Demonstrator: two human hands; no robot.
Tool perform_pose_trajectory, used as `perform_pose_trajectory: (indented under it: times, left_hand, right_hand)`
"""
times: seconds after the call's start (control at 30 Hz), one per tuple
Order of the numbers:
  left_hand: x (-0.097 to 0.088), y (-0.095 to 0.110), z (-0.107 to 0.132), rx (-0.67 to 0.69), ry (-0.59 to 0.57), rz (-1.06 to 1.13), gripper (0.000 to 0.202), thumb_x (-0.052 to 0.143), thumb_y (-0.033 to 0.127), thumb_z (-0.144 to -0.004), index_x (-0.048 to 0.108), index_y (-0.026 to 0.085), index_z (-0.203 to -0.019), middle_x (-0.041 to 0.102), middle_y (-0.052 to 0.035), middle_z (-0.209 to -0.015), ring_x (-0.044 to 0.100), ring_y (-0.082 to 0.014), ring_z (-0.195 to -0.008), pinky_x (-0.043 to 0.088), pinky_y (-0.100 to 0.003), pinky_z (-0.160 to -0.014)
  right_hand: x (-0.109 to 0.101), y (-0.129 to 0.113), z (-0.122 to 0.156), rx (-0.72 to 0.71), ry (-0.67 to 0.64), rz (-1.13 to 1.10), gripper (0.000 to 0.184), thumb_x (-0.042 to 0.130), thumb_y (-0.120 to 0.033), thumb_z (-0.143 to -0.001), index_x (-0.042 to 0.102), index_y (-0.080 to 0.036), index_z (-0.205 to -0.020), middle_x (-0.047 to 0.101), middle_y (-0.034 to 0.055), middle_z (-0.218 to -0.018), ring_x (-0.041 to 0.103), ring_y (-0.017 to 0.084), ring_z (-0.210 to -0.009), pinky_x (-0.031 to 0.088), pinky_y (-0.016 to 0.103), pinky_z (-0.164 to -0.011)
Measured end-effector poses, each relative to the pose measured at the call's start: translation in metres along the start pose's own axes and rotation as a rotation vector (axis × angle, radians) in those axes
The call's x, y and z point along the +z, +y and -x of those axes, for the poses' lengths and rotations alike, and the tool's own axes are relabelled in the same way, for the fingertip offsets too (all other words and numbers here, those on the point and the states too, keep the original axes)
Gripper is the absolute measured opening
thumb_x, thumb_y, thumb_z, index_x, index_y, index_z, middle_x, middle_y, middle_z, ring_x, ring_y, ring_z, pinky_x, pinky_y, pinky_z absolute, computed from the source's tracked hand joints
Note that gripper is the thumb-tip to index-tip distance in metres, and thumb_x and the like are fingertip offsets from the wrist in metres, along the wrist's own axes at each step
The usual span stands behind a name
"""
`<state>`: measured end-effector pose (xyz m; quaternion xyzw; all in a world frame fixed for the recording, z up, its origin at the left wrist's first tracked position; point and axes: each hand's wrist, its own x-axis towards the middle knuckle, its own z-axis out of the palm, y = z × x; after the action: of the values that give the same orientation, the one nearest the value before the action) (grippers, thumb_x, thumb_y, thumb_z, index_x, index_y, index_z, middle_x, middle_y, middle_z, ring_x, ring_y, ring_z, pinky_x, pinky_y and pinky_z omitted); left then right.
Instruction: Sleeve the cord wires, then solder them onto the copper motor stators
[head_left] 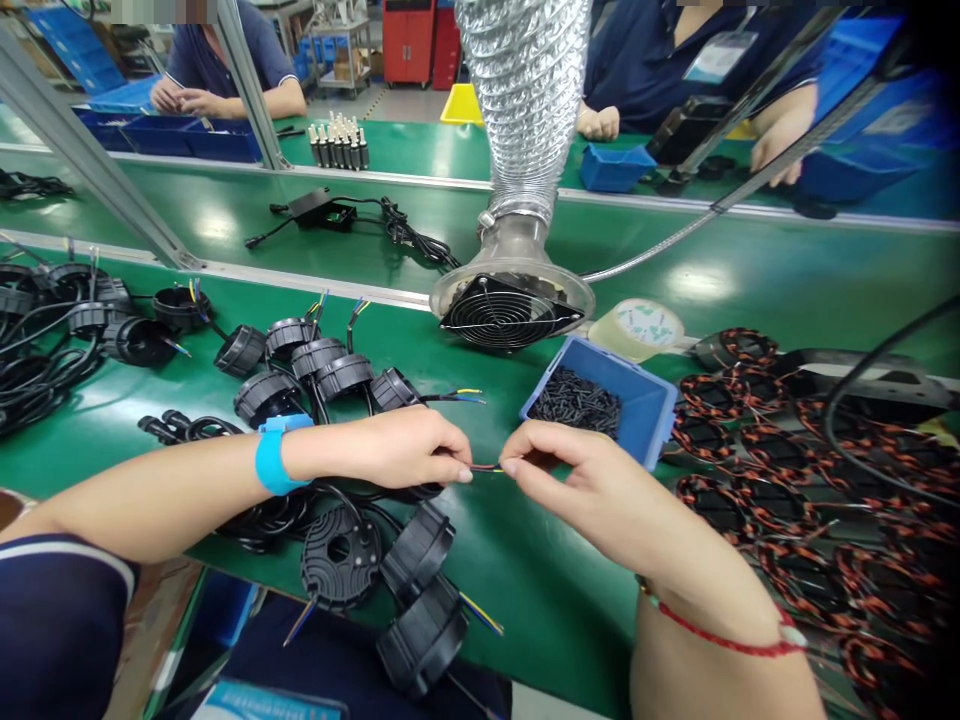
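My left hand [420,448], a blue band on its wrist, pinches a thin wire [486,468] between thumb and forefinger. My right hand [577,480], with a red cord bracelet, pinches the other end of this short dark red and yellow-green stretch. Fingertips hide where the wires meet. Black round housings [341,555] with cables and coloured wire ends lie below and around my left forearm. Beyond my right hand stands a blue bin [637,395] filled with small black tube pieces [574,400].
Copper-wound stator rings [776,440] cover the right side. A fan [502,312] under a foil duct [525,90] hangs ahead, near a tape roll [637,328]. A black power adapter [322,208] lies behind the rail. Two people work across the bench.
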<state>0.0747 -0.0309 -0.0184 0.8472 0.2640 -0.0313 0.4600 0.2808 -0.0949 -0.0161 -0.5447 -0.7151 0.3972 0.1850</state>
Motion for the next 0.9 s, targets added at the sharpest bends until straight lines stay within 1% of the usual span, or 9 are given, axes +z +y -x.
perform_pose_trajectory:
  times: [0.17,0.27,0.37,0.47,0.53,0.6,0.73,0.83,0.9]
  left_hand:
    - [0.002,-0.002,-0.002,0.009,0.001,0.008,0.018,0.055,0.024,-0.09,0.067,0.013,-0.082,0.066,0.0007,-0.07,0.055,-0.0078,-0.061,0.037,-0.017,-0.06]
    - [-0.001,-0.002,-0.001,0.017,0.024,-0.008,0.02,0.054,0.024,-0.091,0.067,0.013,-0.08,0.067,0.0006,-0.071,0.057,-0.0082,-0.063,0.038,-0.018,-0.061]
    - [-0.013,-0.002,0.002,0.009,0.203,-0.137,0.022,0.052,0.023,-0.092,0.067,0.014,-0.078,0.068,-0.0005,-0.072,0.059,-0.0102,-0.067,0.038,-0.02,-0.064]
    - [-0.026,-0.007,0.002,-0.049,0.474,-0.341,0.023,0.05,0.024,-0.093,0.067,0.014,-0.08,0.068,-0.0025,-0.074,0.059,-0.0127,-0.069,0.039,-0.023,-0.066]
    - [-0.028,-0.014,-0.002,-0.097,0.58,-0.501,0.025,0.048,0.025,-0.094,0.067,0.013,-0.083,0.068,-0.005,-0.078,0.06,-0.0155,-0.074,0.04,-0.026,-0.069]
    - [-0.024,-0.021,-0.01,-0.106,0.565,-0.662,0.027,0.047,0.028,-0.095,0.067,0.013,-0.085,0.069,-0.0075,-0.083,0.062,-0.0189,-0.082,0.041,-0.028,-0.072]
    - [-0.018,-0.019,-0.019,-0.042,0.371,-0.802,0.025,0.049,0.033,-0.094,0.065,0.014,-0.096,0.07,-0.0085,-0.091,0.062,-0.0208,-0.085,0.041,-0.031,-0.072]
    - [-0.023,0.007,0.004,-0.004,0.403,-0.826,0.029,0.055,0.031,-0.091,0.058,0.013,-0.113,0.066,-0.0107,-0.105,0.06,-0.0221,-0.091,0.039,-0.032,-0.075]
    - [-0.019,0.029,0.031,0.074,0.317,-0.854,0.019,0.056,0.028,-0.09,0.061,0.014,-0.103,0.066,-0.0091,-0.099,0.058,-0.0213,-0.09,0.037,-0.032,-0.076]
  right_hand:
    - [0.012,-0.003,-0.008,-0.042,-0.053,0.0,0.02,0.049,-0.028,-0.087,0.064,-0.021,-0.076,0.066,-0.0003,-0.074,0.056,0.013,-0.068,0.043,0.026,-0.064]
    - [0.008,0.008,-0.009,-0.028,0.002,-0.087,0.021,0.055,-0.037,-0.086,0.066,-0.023,-0.097,0.07,0.0021,-0.088,0.063,0.016,-0.079,0.048,0.028,-0.072]
    - [-0.003,0.029,-0.011,0.008,0.299,-0.152,0.039,0.06,-0.047,-0.081,0.06,-0.023,-0.112,0.069,0.0048,-0.091,0.065,0.019,-0.083,0.052,0.032,-0.075]
    - [-0.015,0.052,-0.018,0.134,0.641,-0.01,0.036,0.057,-0.047,-0.08,0.062,-0.022,-0.105,0.068,0.0056,-0.087,0.064,0.02,-0.077,0.052,0.036,-0.076]
    - [-0.019,0.063,-0.023,0.265,0.711,0.148,0.03,0.055,-0.04,-0.08,0.063,-0.021,-0.102,0.069,0.0063,-0.086,0.064,0.02,-0.075,0.052,0.038,-0.078]
    - [-0.019,0.071,-0.027,0.336,0.635,0.332,0.027,0.053,-0.034,-0.083,0.063,-0.019,-0.102,0.069,0.008,-0.088,0.065,0.022,-0.08,0.052,0.039,-0.081]
    - [-0.012,0.084,-0.031,0.299,0.432,0.587,0.029,0.052,-0.03,-0.085,0.063,-0.017,-0.109,0.065,0.0142,-0.106,0.063,0.031,-0.096,0.049,0.044,-0.085]
    - [-0.007,0.091,-0.032,0.23,0.296,0.684,0.032,0.05,-0.031,-0.088,0.063,-0.015,-0.113,0.061,0.0172,-0.113,0.061,0.032,-0.101,0.047,0.043,-0.087]
    - [-0.006,0.092,-0.032,0.212,0.24,0.718,0.033,0.049,-0.03,-0.089,0.064,-0.014,-0.113,0.061,0.0169,-0.113,0.061,0.03,-0.101,0.046,0.04,-0.086]
